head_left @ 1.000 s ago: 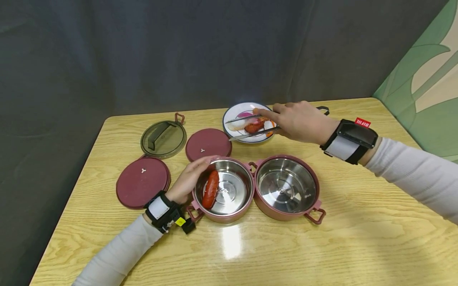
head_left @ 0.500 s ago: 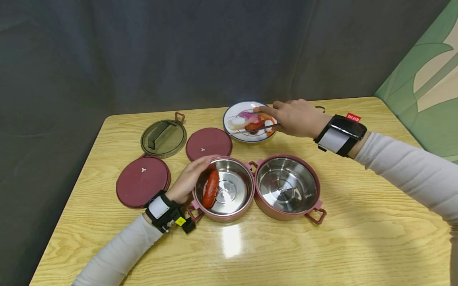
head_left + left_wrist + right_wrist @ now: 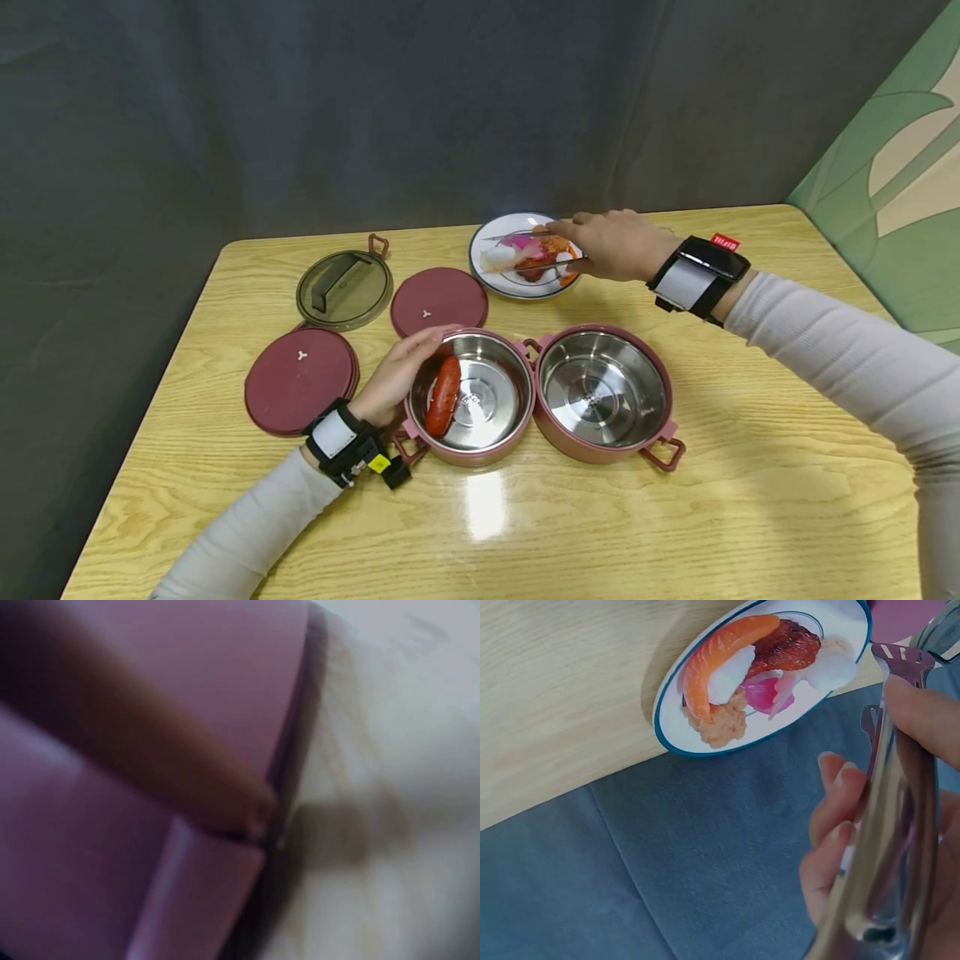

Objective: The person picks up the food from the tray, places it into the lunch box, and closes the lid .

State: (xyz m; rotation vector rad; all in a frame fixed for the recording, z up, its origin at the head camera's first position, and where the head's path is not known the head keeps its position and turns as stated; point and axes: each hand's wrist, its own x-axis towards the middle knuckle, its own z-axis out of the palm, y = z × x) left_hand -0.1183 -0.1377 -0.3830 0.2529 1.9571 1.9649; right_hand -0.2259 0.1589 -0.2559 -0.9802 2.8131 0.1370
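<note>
My left hand [image 3: 397, 375] holds the left side of a pink-rimmed steel pot [image 3: 491, 408], its fingers along the outer wall. A finger lies against the pink wall [image 3: 217, 675] in the left wrist view. Inside the pot lies a red sausage [image 3: 443, 397]. Touching it on the right is a second steel-lined pink pot [image 3: 600, 392]. My right hand [image 3: 622, 243] grips metal tongs [image 3: 885, 847], their arms spread over a blue-rimmed white plate [image 3: 517, 288]. On the plate are a browned piece of meat [image 3: 789, 646], an orange slice [image 3: 720, 656], white pieces and something pink.
Maroon round lids [image 3: 300, 379] lie left of the pots, and another maroon lid [image 3: 438, 302] lies behind. A clear brownish lid with a handle [image 3: 343, 290] is at the back left. A dark cloth [image 3: 420, 125] hangs behind the table.
My right hand has shifted slightly left with the tongs, over the plate, and the forearm has swung lower. The left hand, pots and sausage have stayed where they were.
</note>
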